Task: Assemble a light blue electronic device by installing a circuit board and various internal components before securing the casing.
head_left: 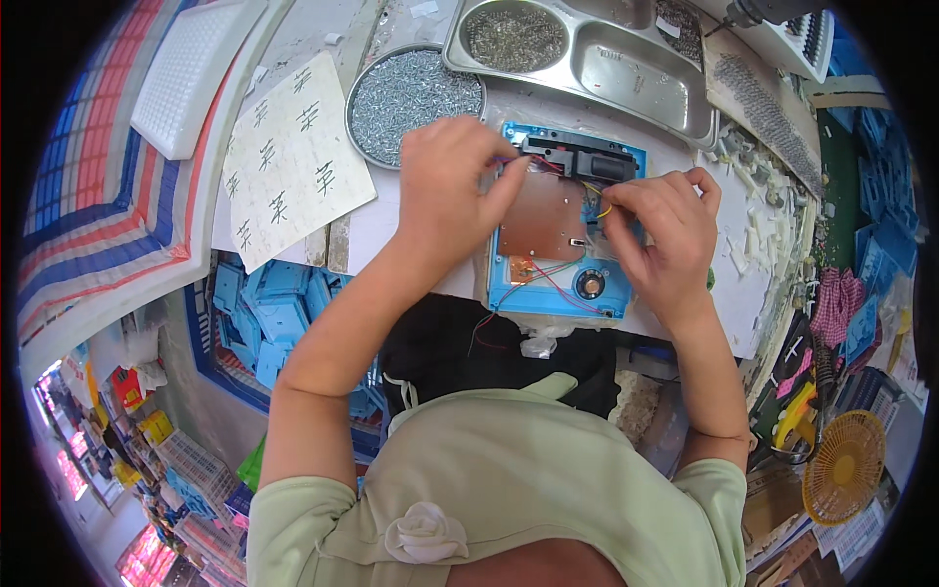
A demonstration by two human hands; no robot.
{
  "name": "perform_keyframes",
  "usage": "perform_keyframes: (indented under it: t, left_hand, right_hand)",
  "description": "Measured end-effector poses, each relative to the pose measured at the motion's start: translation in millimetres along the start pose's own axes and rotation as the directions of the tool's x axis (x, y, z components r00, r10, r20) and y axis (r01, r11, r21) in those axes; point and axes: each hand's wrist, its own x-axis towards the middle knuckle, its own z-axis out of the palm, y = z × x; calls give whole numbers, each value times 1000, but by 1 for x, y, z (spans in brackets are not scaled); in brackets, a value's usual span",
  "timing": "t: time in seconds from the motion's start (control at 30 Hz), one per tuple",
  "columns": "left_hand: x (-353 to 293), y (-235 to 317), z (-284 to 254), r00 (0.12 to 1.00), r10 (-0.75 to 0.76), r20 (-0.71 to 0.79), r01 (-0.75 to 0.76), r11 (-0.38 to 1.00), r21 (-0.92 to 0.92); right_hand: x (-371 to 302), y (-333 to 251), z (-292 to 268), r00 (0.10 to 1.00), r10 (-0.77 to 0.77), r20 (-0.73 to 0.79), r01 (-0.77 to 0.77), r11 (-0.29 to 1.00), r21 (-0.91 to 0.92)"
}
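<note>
A blue plastic housing [509, 301] lies open on the table before me, with a brown circuit board [536, 217] inside. A black part [599, 166] sits along its far edge, and a round silver-and-black component [590, 284] near its front right. My left hand [452, 181] is at the far left corner of the housing, thumb and forefinger pinched on a thin wire by the black part. At the right edge, my right hand [667, 230] has its fingertips closed on a yellow wire [603, 207]. Thin red and green wires [550, 274] trail over the front of the housing.
Left of the housing stand a round tray of small screws [416, 98] and a paper sheet with handwriting [293, 166]. A steel compartment tray [636, 73] is behind it. White plastic bits [748, 215] lie to the right. Blue housings [269, 313] fill a bin below left.
</note>
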Motion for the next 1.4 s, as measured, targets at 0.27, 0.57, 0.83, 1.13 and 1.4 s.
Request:
perform_keyframes:
  t: [0.27, 0.57, 0.83, 1.13, 1.4]
  left_hand:
    - [-2, 78, 3, 989, 92, -116, -130, 913, -385]
    - [9, 58, 20, 985, -75, 157, 147, 839, -524]
    - [17, 63, 20, 995, 87, 52, -62, 928, -367]
    - [20, 67, 25, 960, 278, 41, -272, 956, -109]
    - [22, 72, 31, 967, 248, 64, -246, 969, -38]
  right_hand:
    - [-10, -1, 0, 984, 169, -61, -147, 951, 274]
    - [-16, 10, -8, 984, 164, -68, -144, 962, 231]
    - [-144, 31, -125, 465, 719, -516, -645, 675, 358]
    - [-320, 82, -229, 11, 893, -449, -382, 419, 824]
    - [-302, 36, -234, 95, 578, -810, -851, 469, 235]
